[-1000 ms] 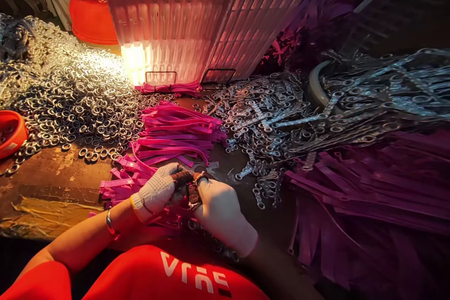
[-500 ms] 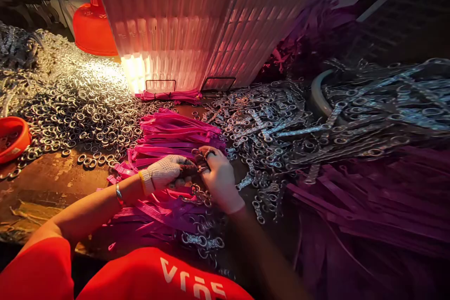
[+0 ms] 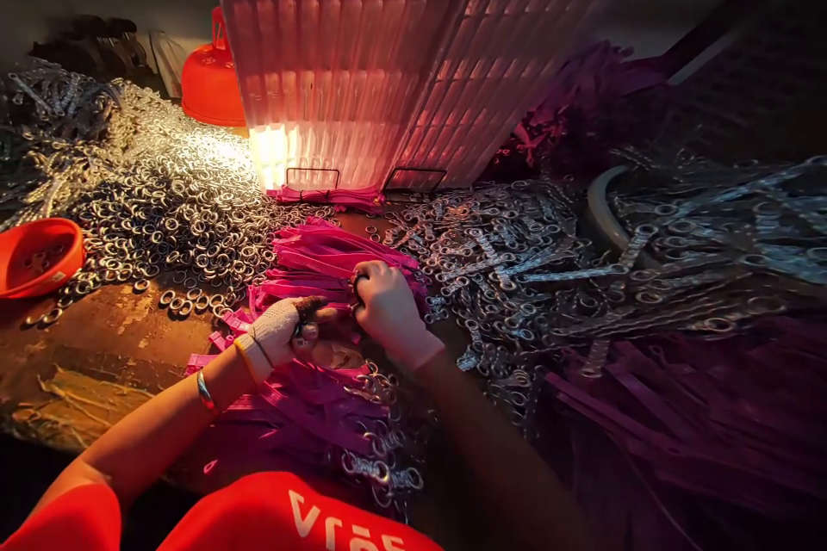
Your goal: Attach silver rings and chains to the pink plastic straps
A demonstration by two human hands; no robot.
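Observation:
My left hand (image 3: 281, 334), in a white knit glove with dark finger parts, is over the magenta straps (image 3: 323, 254). Its fingers are partly curled around something small and shiny that I cannot make out, while one finger points right. My right hand (image 3: 392, 314) is closed just to the right and slightly farther off, its fingertips pinched at a small dark thing too hidden to name. A gap separates the two hands. Below them lie more magenta straps (image 3: 284, 409) and linked metal ring pieces (image 3: 381, 472).
Loose metal rings (image 3: 174, 219) are heaped at left by a red bowl (image 3: 42, 258) and a red lamp shade (image 3: 213, 86). A ribbed translucent panel (image 3: 336, 86) stands behind. Metal chain strips (image 3: 504, 250) cover the right, with purple straps (image 3: 698, 422) nearer.
My hands were together and have drawn apart: the left moved left and nearer me, its fingers loosening somewhat. The whole view has shifted, with things appearing lower and farther right.

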